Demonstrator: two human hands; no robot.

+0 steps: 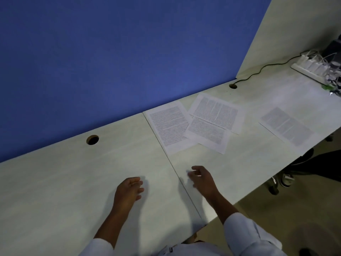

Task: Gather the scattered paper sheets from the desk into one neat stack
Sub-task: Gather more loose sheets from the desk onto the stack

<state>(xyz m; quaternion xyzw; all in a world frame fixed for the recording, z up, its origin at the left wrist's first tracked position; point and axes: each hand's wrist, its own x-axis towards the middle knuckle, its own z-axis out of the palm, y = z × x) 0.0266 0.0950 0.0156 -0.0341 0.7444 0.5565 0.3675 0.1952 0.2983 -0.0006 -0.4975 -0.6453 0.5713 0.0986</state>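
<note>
Open desktop [55,191] along near edge, blue partition [101,52] blocking the back, power strip [310,69] cluttering far right corner

A pale wood-grain desk [55,182] in two sections meets at a thin seam [166,154]. At the back are a left cable hole [92,139] and a right cable hole [233,86]. Just right of the seam, three printed pages overlap: a left sheet [166,126], a middle sheet [208,134] and a rear sheet [215,111]. A fourth sheet [287,126] lies apart by the right front edge. A white power strip [310,68] sits far right, its black cord [262,68] reaching the right cable hole.
</note>
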